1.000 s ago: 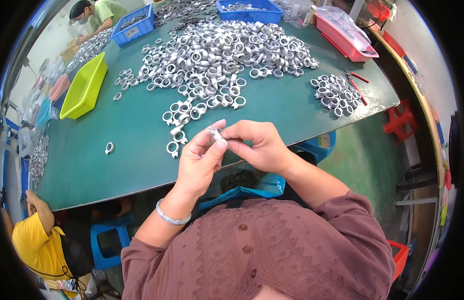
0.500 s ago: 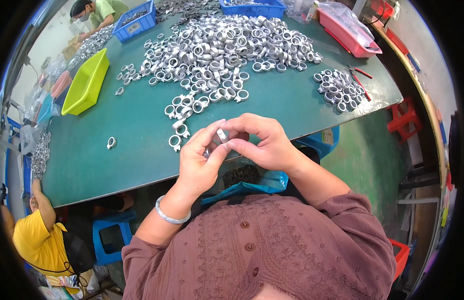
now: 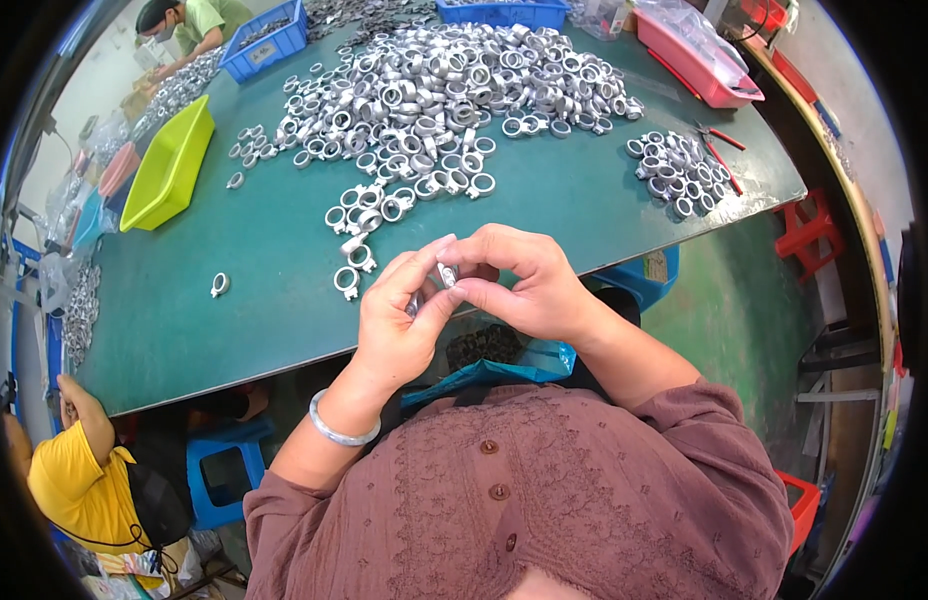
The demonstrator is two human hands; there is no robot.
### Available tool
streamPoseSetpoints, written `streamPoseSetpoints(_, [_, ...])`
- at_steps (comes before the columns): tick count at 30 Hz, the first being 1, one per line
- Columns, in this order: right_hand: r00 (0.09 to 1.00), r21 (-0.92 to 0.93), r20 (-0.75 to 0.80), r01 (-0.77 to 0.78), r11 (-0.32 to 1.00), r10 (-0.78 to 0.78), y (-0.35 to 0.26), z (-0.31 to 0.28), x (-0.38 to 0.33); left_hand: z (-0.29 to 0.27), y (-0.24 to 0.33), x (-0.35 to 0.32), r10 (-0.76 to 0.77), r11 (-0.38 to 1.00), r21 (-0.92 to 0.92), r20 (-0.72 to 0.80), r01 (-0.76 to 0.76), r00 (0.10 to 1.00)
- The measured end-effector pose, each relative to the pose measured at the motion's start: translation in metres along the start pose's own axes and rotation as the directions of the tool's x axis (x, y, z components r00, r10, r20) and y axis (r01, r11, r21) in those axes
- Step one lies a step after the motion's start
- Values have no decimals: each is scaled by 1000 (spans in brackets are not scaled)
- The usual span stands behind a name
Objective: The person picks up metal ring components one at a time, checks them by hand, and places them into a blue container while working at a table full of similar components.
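A: Clamp ring (image 3: 446, 274), small and silvery, sits pinched between our left hand (image 3: 399, 325) and right hand (image 3: 519, 285), just above the near edge of the green table (image 3: 264, 270).

B: We judge it light, rigid, smooth metal, likely slippery. Both sets of fingertips are closed on it; gripping the band's outer rim looks safest.

A: Big pile of rings (image 3: 454, 85) lies well apart.

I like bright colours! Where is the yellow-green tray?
In the head view, the yellow-green tray sits on the green table at the far left, left of the big pile of metal rings.
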State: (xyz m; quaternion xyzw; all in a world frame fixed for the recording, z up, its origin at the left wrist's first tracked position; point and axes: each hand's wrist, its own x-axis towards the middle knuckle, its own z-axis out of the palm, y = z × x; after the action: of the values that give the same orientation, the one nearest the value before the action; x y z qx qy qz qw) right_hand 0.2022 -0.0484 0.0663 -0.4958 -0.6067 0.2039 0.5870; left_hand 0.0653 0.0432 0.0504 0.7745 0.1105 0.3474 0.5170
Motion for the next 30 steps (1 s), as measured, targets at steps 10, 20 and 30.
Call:
streamPoseSetpoints(10, [982, 234, -7, -181, 955, 187, 3, -3, -4, 0, 12, 0, -13, 986, 165, -76, 26, 997])
streamPoseSetpoints(20, [907, 540, 109, -397, 742, 406, 0, -8, -5, -1, 15, -2, -72, 982, 169, -73, 83, 995])
streamPoseSetpoints(30, [902, 535, 125, -412, 738, 413, 1, -10, -4, 3, 11, -4, -262, 928, -277, -13, 249, 965])
